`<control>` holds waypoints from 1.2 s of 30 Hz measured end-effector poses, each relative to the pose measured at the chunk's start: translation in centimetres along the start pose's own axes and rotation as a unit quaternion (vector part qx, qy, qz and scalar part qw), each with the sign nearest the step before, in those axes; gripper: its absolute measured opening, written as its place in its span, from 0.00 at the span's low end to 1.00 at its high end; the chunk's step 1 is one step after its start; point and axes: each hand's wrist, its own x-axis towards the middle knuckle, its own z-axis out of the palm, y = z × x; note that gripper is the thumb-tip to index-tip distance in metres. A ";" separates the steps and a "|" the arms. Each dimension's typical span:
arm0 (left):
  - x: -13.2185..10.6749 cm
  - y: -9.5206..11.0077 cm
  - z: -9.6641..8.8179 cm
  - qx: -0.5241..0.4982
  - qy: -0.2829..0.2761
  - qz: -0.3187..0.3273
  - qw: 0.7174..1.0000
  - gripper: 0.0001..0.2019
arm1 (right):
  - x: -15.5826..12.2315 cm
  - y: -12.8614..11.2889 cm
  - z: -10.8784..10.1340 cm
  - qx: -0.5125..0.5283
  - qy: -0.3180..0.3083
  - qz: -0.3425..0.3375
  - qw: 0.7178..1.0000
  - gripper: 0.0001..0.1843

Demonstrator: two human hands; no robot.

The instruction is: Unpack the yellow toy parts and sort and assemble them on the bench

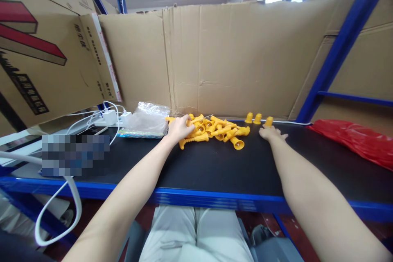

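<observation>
A heap of yellow plastic horn-shaped pieces point(219, 129), with flared hollow ends, lies on the black tabletop. My left hand point(180, 127) reaches into the heap's left side, its fingers curled over a yellow piece point(190, 123); the grip is partly hidden. Farther right, two yellow pieces point(249, 118) point(257, 119) stand upright with their wide ends down. A third upright yellow piece point(269, 121) is at the fingertips of my right hand point(272, 132), which pinches its lower part while the other fingers stretch to the right.
Left of the heap lies a clear plastic bag point(147, 118), beside white chargers point(109, 117) and cables. A red plastic bag point(359, 137) rests at the right. Cardboard point(233, 57) walls the back, and a blue rail point(215, 198) edges the front.
</observation>
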 end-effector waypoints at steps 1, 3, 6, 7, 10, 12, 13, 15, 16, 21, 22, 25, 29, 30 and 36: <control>0.0 0.0 0.0 0.000 -0.001 0.000 1.000 0.16 | 0.1 -0.1 0.0 -0.001 -0.002 -0.001 1.000 0.27; 0.0 0.0 0.1 0.001 -0.002 0.000 1.000 0.16 | 0.3 -0.2 -0.1 -0.003 -0.010 0.004 1.000 0.28; 0.0 0.1 0.1 0.003 -0.001 0.003 1.000 0.16 | 0.9 -0.3 -0.1 -0.007 -0.033 0.017 0.999 0.28; 0.0 0.1 0.1 0.003 -0.002 0.002 1.000 0.16 | 1.2 -0.3 -0.1 -0.004 -0.041 0.017 0.999 0.28; 0.0 0.1 0.1 0.003 -0.005 -0.004 1.000 0.16 | 2.2 -0.2 0.1 0.022 -0.035 0.004 0.999 0.26; 0.1 0.0 0.2 0.002 -0.005 -0.005 1.000 0.16 | 2.9 0.0 0.2 0.038 -0.020 -0.003 0.999 0.24; 0.2 0.0 0.2 0.002 -0.004 -0.003 1.000 0.16 | 3.1 0.0 0.2 0.038 -0.020 -0.003 0.999 0.24; 0.2 -0.1 0.3 0.001 -0.002 0.002 1.000 0.15 | 3.6 0.1 0.3 0.026 -0.033 0.000 0.999 0.25; 0.2 -0.1 0.3 0.001 -0.001 0.003 1.000 0.15 | 3.7 0.1 0.3 0.018 -0.039 0.003 0.999 0.25; 0.2 0.0 0.3 0.003 -0.002 -0.003 1.000 0.16 | 4.1 0.3 0.5 0.012 -0.043 -0.004 0.999 0.26; 0.2 0.0 0.3 0.003 -0.001 -0.003 1.000 0.16 | 4.1 0.4 0.5 0.012 -0.043 -0.009 0.999 0.26; 0.2 0.0 0.2 0.002 0.003 -0.004 1.000 0.16 | 4.1 0.5 0.6 0.009 -0.047 -0.020 0.999 0.25; 0.3 -0.3 0.1 -0.009 0.015 -0.003 1.000 0.15 | 4.1 0.5 0.7 0.007 -0.052 -0.031 0.998 0.25; 0.3 -0.4 0.1 -0.015 0.018 -0.007 1.000 0.15 | 4.1 0.5 0.7 0.006 -0.052 -0.033 0.998 0.25; 0.8 -1.2 0.0 -0.036 0.056 -0.040 0.997 0.17 | 4.2 0.8 0.8 -0.020 -0.045 -0.049 0.998 0.25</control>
